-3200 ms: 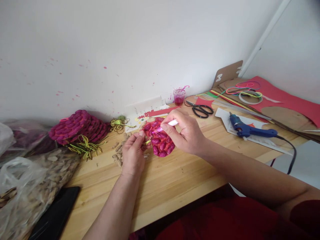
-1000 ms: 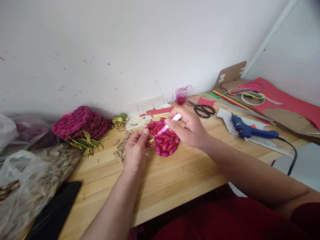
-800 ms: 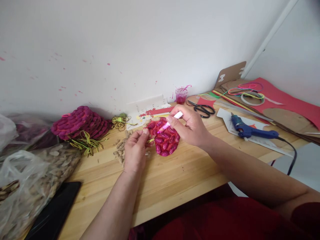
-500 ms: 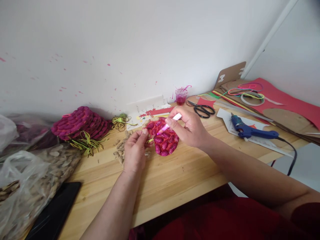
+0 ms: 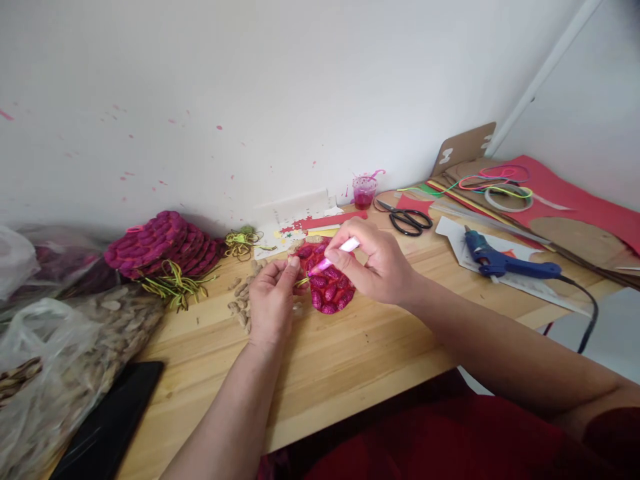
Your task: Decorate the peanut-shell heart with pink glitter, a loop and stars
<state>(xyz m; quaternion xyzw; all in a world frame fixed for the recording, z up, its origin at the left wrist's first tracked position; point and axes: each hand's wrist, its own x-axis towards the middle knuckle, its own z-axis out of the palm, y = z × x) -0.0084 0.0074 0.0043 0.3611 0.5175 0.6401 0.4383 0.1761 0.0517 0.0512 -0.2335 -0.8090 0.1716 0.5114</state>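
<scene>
My right hand (image 5: 377, 263) pinches a white-and-magenta marker or brush (image 5: 347, 247), its tip on the left part of a red disc. That disc (image 5: 334, 293) is covered with peanut shells coloured magenta; a few at its far left edge are still tan. My left hand (image 5: 273, 297) is closed at the disc's left edge, thumb and fingers pinching it beside some yellow-green cord (image 5: 302, 283). Part of the disc is hidden by both hands. Loose peanuts (image 5: 242, 297) lie just left of my left hand.
At left are a stack of magenta peanut discs (image 5: 163, 247), a plastic bag of peanuts (image 5: 107, 330) and a black flat object (image 5: 113, 420). A cup of magenta liquid (image 5: 364, 193) stands by the wall. To the right lie black-handled scissors (image 5: 410, 221) and a blue glue gun (image 5: 510, 261).
My right hand has shifted slightly, bringing the tip of the marker or brush a little left and down on the disc. My left hand keeps its place.
</scene>
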